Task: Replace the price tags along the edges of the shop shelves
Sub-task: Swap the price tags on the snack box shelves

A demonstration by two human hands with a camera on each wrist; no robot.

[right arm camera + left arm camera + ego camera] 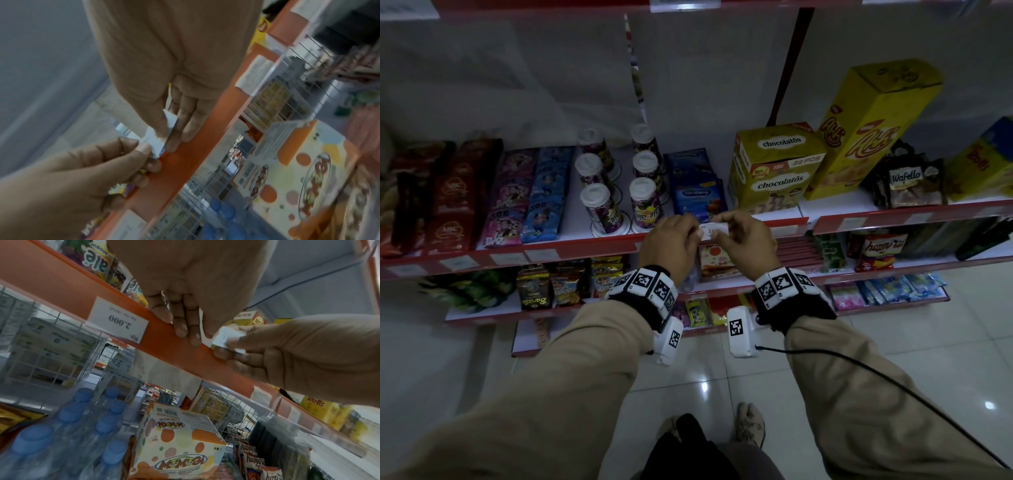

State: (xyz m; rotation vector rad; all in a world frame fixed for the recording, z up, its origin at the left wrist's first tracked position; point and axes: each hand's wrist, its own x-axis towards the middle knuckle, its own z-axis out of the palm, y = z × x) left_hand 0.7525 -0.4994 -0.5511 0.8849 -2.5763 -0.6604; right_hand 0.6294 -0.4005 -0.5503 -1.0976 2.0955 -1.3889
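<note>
The tag [714, 229], a small white paper slip with a printed price, sits between both hands just in front of the red shelf edge [571, 247], right below the blue packs [697, 192]. Its long axis runs 9 to 3 o'clock in the head view, parallel to the edge strip. The left hand [671, 245] pinches its 9 o'clock end between thumb and forefinger; the right hand [744, 240] pinches the 3 o'clock end the same way, the other fingers curled under. In the left wrist view the left hand's fingers [186, 324] lie against the orange-red strip, while the slip [227, 339] is bent slightly in the right hand's grip. Neither hand is nearer: both are on it.

The strip lies at 12 o'clock from the fingertips, touching or almost touching them, so the coming move is probably a short push of the slip's long edge into the strip's clear holder, kept level with it. I cannot tell whether any edge is already seated.

Room along the strip: at 9 o'clock an old tag [118, 321] reading 2.000 sits near, with bare strip between it and the fingers; at 3 o'clock another tag [784, 231] is well apart. Cups [642, 205] at 11 o'clock stand back from the edge, clear of the knuckles.
</note>
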